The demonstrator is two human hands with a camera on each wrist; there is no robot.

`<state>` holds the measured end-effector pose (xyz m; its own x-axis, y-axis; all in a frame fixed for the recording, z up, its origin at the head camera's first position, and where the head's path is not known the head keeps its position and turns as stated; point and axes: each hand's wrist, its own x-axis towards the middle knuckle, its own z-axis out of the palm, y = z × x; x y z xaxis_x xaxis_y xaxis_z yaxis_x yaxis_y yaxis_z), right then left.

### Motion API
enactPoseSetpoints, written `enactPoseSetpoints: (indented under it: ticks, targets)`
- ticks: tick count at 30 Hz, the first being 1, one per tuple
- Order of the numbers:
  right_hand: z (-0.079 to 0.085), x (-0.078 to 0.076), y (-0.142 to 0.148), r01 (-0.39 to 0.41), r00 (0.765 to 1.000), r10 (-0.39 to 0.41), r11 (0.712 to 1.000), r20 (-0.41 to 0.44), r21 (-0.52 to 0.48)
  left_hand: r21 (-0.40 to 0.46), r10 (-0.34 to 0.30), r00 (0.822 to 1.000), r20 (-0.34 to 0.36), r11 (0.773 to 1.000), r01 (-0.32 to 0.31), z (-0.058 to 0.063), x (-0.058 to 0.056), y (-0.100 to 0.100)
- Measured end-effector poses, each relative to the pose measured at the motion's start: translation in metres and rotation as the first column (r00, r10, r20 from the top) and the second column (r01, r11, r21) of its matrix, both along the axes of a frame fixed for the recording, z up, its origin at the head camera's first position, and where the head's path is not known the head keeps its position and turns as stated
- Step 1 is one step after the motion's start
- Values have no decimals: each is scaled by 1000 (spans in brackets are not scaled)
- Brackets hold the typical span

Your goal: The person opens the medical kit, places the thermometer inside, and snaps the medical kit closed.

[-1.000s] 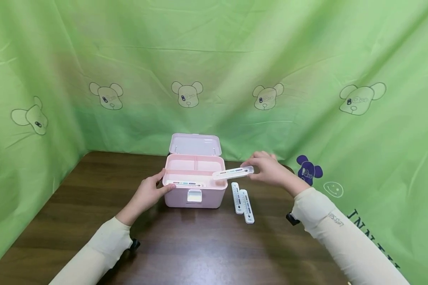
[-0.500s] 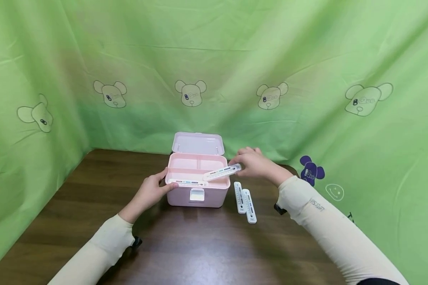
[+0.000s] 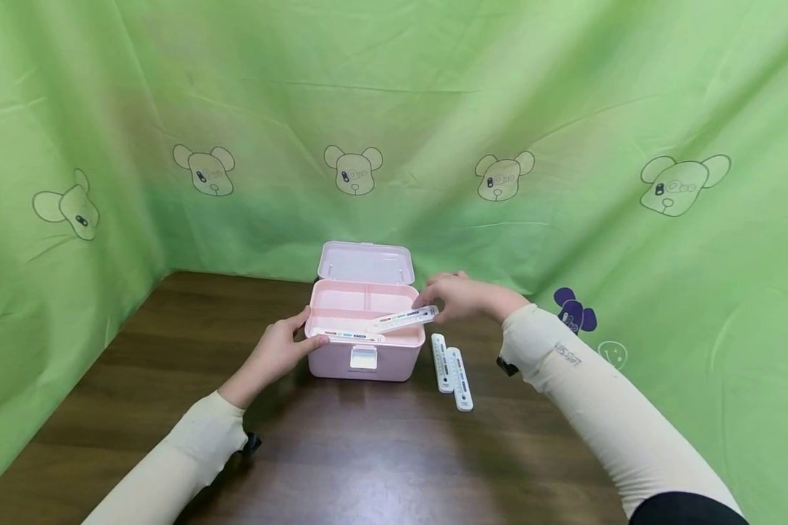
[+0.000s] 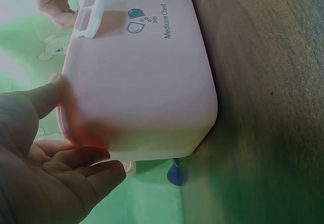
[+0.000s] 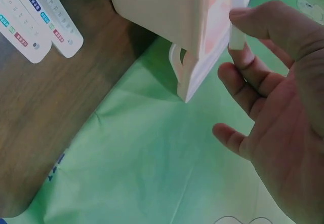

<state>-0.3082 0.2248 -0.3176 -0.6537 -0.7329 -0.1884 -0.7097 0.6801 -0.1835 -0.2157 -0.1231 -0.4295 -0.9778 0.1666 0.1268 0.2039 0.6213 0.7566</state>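
A pink medicine chest [image 3: 368, 362] stands on the table with its lid [image 3: 365, 263] raised at the back. My left hand [image 3: 279, 354] grips its front left corner, thumb over the front rim and fingers along the side wall. Over the chest's right end, my right hand [image 3: 462, 297] pinches a white thermometer [image 3: 403, 319] between thumb and fingers. The thermometer slants, its left end lower inside the front compartment. Another thermometer [image 3: 351, 336] lies in that compartment along the front wall. In the right wrist view the pinched thermometer [image 5: 236, 35] shows edge-on.
Two more white thermometers [image 3: 442, 364] lie side by side on the brown table [image 3: 341, 452], right of the chest. A divider [image 3: 367, 297] splits the chest's back part in two. A green curtain [image 3: 420, 95] hangs close behind the table.
My right hand has moved left with the thermometer, from beside the chest's right rim to over its inside, and the thermometer's left end has dipped. My left hand keeps its hold.
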Motion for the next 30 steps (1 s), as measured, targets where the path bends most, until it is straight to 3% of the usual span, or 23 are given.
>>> enactPoseSetpoints:
  ticks: [4,11,30]
  targets:
    - [-2,-1,-5,-13,999,13,1000,34,5,-8,1,1000,-3,1000,-1,1,0,0]
    - [-11,-4,-15,-52,999,52,998,3,-30,-14,-6,1000,-5,1000,6,1,0,-1]
    - [-29,-7,-47,-53,999,52,996,-8,-69,-16,1,1000,-2,1000,-1,-1,0,-2]
